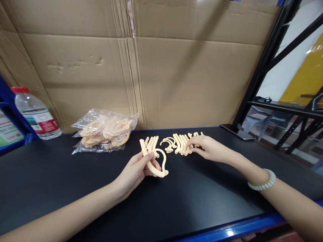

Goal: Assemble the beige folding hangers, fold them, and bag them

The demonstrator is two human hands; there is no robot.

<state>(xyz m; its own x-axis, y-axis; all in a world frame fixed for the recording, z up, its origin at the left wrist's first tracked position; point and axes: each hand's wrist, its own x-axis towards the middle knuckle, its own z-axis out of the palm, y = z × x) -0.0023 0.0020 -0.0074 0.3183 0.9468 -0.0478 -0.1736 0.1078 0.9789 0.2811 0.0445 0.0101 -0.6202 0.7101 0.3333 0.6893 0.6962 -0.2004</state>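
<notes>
Black tabletop [176,201]; left fingers [145,159] hold curved piece [156,172] behind blue edge [234,230].

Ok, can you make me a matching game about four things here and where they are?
Things:
1. Bottle
2. Phone
3. Bracelet
4. Nearest cream piece

Places:
A. Around the right arm
B. In the left hand
C. At the back right of the black table
D. Left of the plastic bags

Pairs: 1-D, 2-C, 3-A, 4-B
</notes>
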